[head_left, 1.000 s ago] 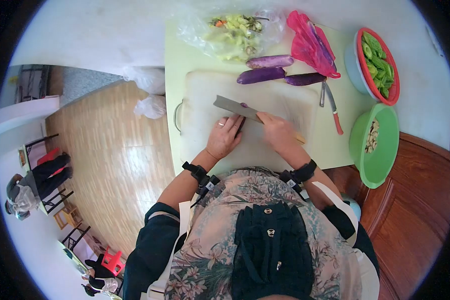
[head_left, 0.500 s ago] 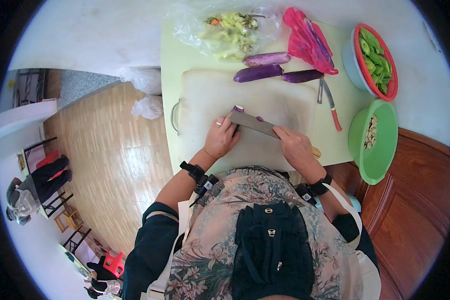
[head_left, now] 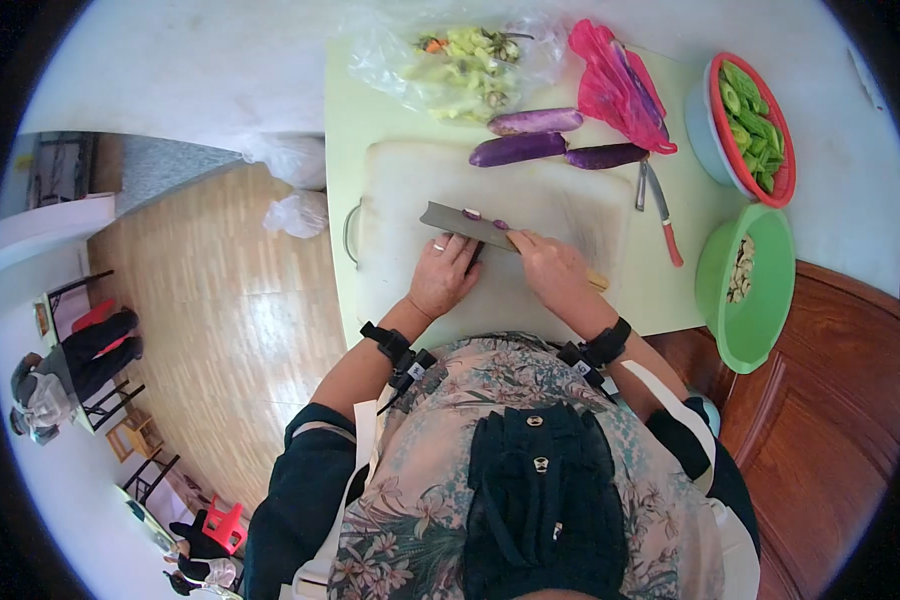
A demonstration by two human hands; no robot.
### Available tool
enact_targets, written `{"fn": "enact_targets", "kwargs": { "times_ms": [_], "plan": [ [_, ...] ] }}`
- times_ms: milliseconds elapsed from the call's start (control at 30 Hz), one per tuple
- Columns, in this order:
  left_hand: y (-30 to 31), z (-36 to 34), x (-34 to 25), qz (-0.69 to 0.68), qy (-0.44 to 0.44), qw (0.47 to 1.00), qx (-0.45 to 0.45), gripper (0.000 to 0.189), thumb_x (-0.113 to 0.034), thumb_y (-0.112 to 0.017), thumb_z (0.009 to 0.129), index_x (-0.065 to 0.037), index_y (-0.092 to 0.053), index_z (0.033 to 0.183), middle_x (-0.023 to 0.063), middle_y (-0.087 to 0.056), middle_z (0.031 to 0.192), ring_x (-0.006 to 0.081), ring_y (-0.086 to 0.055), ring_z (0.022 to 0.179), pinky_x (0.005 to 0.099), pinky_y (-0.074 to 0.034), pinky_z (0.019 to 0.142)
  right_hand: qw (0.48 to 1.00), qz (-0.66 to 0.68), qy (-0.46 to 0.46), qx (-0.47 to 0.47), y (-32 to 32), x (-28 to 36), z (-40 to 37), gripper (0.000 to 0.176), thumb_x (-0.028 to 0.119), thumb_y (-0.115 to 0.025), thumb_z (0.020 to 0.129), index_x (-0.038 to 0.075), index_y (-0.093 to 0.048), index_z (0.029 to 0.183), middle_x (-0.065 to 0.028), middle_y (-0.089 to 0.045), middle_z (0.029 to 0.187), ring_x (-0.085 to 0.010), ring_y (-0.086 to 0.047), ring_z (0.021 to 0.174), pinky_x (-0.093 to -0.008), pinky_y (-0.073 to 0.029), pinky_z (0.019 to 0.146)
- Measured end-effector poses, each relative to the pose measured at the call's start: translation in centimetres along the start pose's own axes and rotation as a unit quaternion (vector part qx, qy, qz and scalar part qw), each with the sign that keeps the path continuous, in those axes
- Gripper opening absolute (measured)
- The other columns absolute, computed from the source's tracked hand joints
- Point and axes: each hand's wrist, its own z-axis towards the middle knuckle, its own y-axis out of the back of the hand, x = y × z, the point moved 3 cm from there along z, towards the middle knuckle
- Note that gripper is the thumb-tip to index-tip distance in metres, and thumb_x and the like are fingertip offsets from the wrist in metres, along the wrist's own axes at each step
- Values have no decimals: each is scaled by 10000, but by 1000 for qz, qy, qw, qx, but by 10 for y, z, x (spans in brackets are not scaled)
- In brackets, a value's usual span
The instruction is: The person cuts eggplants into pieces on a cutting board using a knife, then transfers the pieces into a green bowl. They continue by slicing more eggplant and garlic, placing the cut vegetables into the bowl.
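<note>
My right hand (head_left: 553, 268) is wrapped round the handle of a cleaver (head_left: 460, 224), whose wide blade points left over the white cutting board (head_left: 400, 190). Just below the blade, my left hand (head_left: 444, 274) presses its fingers on a dark purple eggplant piece (head_left: 476, 256), mostly hidden by the hand and blade. Small cut bits of eggplant (head_left: 471, 213) show at the blade's upper edge. Beyond the board lie a dark whole eggplant (head_left: 517, 149), a lighter one (head_left: 536, 121) and another dark one (head_left: 606, 156).
A clear bag of peelings (head_left: 470, 70) and a pink bag (head_left: 620, 85) are at the back. At right are a knife (head_left: 663, 215), a peeler (head_left: 641, 187), a red basket of greens (head_left: 792, 150) and a green basin (head_left: 750, 335) with slices. Two people sit far left.
My right hand and the cleaver have moved left, so the blade reaches farther past my left hand. My left hand stays almost in place.
</note>
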Motion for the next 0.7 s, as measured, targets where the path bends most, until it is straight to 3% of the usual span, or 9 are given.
{"fn": "enact_targets", "kwargs": {
  "times_ms": [67, 200, 300, 400, 467, 700],
  "plan": [
    [1, -1, -1, -20, 31, 999, 25, 438, -120, -697, 708, 26, -573, 1102, 165, -539, 1122, 339, -544, 971, 412, -460, 837, 999, 20, -5, -32, -5, -4, -1, 301, 44, -484, 808, 41, -577, 1095, -127, -639, 969, -299, -654, 762, -383, -525, 655],
    [4, 2, -2, -32, 20, 999, 5, 456, -128, -697, 713, 29, -559, 1118, 171, -531, 1136, 339, -545, 956, 407, -461, 836, 997, 34, -43, -47, 3, -11, -8, 288, 48, -484, 812, 49, -590, 1079, -127, -648, 981, -290, -655, 763, -380, -526, 653],
    [4, 0, -3, -43, 19, 999, -7, 412, -131, -694, 723, 26, -568, 1083, 180, -528, 1132, 340, -544, 954, 407, -461, 836, 996, 50, -67, -23, 33, -4, -21, 261, 48, -503, 811, 54, -617, 1045, -130, -659, 972, -301, -650, 817, -393, -527, 698],
    [-4, -5, 2, -19, 44, 998, 46, 348, -130, -692, 732, 27, -575, 1021, 188, -523, 1140, 345, -544, 957, 413, -460, 839, 998, 40, -55, 5, 39, -5, -39, 266, 39, -525, 792, 54, -617, 1042, -124, -656, 993, -301, -647, 824, -389, -529, 702],
    [-4, -4, 2, -12, -2, 1000, -5, 334, -141, -693, 713, 37, -587, 975, 190, -511, 1183, 303, -537, 939, 396, -458, 800, 998, 29, -51, 15, 36, -8, -49, 287, 23, -542, 770, 54, -613, 1047, -117, -652, 1019, -297, -644, 825, -384, -529, 698],
    [-1, -4, 1, -11, -5, 1000, -10, 288, -134, -698, 711, 38, -595, 919, 196, -517, 1174, 304, -542, 935, 397, -461, 801, 999, 8, -39, -1, 34, -11, -53, 334, 10, -546, 752, 56, -595, 1079, -105, -651, 1021, -286, -644, 821, -372, -528, 681]
  ]
}}
